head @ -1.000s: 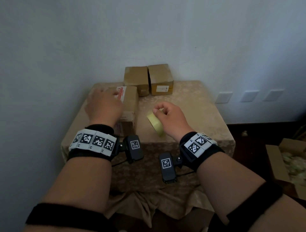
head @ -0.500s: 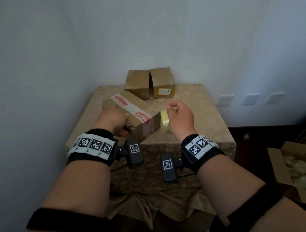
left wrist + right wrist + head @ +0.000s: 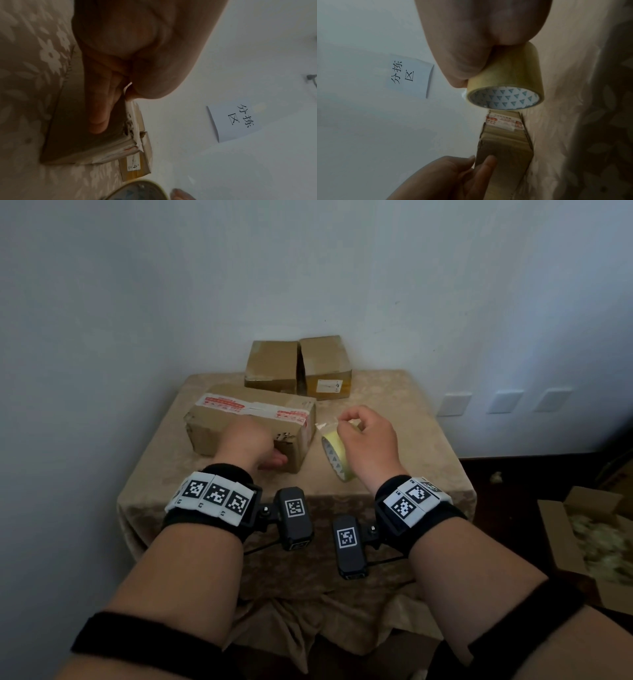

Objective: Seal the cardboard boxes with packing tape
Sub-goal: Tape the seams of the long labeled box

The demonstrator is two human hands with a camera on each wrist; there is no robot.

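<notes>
A long cardboard box (image 3: 250, 422) with red-and-white printed tape on top lies on the table, its long side toward me. My left hand (image 3: 246, 443) holds its near side: fingers (image 3: 99, 115) lie flat on that face and the thumb sits at the top edge. Just right of the box, my right hand (image 3: 363, 440) grips a yellowish roll of packing tape (image 3: 337, 453) upright above the cloth. Its thumb and forefinger pinch the clear free end at the top of the roll. The right wrist view looks past the roll (image 3: 505, 83) at the box end (image 3: 503, 142).
Two smaller cardboard boxes (image 3: 272, 364) (image 3: 327, 368) stand side by side against the wall at the back of the table. A beige floral cloth (image 3: 394, 412) covers the table. An open carton (image 3: 582, 542) sits on the floor at right. A paper note (image 3: 409, 75) hangs on the wall.
The left hand has turned the box so its long side faces me, then shifted from its top to its near side. The right hand has lifted the roll and pinched its end.
</notes>
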